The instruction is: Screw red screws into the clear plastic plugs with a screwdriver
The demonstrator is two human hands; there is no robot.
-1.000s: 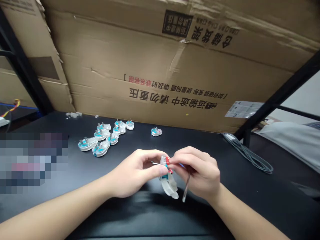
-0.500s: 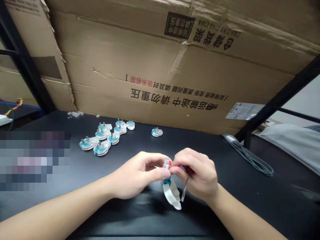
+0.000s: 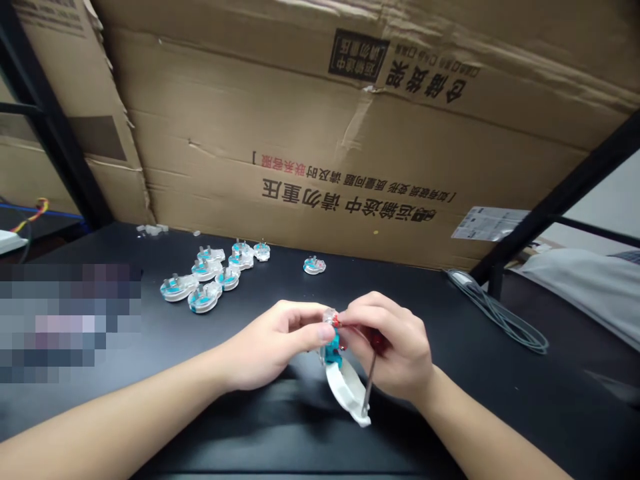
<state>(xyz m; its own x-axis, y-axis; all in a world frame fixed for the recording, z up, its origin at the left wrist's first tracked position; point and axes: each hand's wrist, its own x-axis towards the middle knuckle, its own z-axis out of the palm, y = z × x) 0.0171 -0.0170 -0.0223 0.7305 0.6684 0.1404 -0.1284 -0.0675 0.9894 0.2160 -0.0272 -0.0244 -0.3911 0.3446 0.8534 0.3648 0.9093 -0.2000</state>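
- Left hand (image 3: 285, 343): thumb and fingers closed in a pinch on the clear end (image 3: 329, 314) of an opened plug (image 3: 333, 357).
- Right hand (image 3: 397, 340): thumb and index finger drawn together at a small red part (image 3: 337, 321) beside that end; whether they grip it or merely touch it cannot be told. A screwdriver (image 3: 371, 377) is also held in this hand, shaft pointing down.
- Plug: held up between the hands, over the near part of the counter (image 3: 285, 283). The white shell piece (image 3: 344, 389) hangs below, tilted down to the right; the shaft crosses in front of its lower end, contact undetermined.
- Change noted: compared with one second ago, the shell piece hangs lower and farther right, and more of the turquoise insert (image 3: 331, 345) shows. The screwdriver's red handle (image 3: 377, 341) is now visible under the fingers.
- Assessment: the plug is judged open, its inside better exposed to the right fingers; the screwdriver appears merely carried.
- Surroundings: a cluster of plugs (image 3: 205, 298) stands pins-up at left; a lone plug (image 3: 314, 267) lies farther back. Coiled grey cable (image 3: 493, 307) rests at right.
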